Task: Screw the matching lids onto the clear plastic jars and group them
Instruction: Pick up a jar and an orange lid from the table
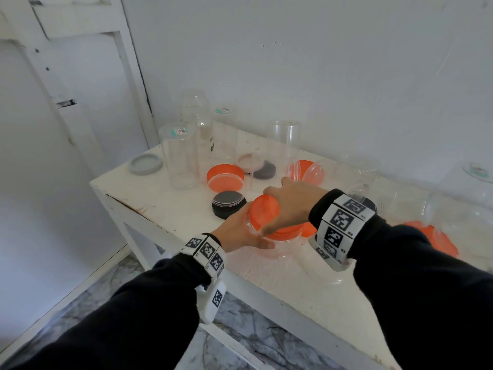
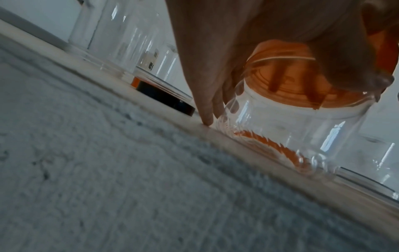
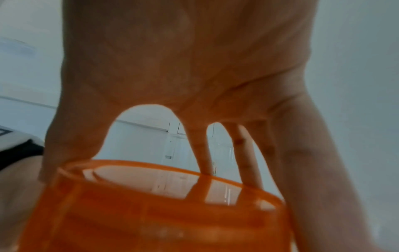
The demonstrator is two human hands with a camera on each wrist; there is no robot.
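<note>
Near the bench's [image 1: 165,209] front edge, the left hand [image 1: 240,233] wraps the clear jar [image 1: 277,247] to steady it while the right hand [image 1: 290,206], fingers clamped around the orange lid [image 1: 266,214], can twist it on.

I seem to be in a plain room of a home: bare white walls [image 1: 320,62], a chipped white painted door [image 1: 66,89], marble-patterned floor tiles [image 1: 240,324], and a worn white wooden surface [image 1: 165,206].
</note>
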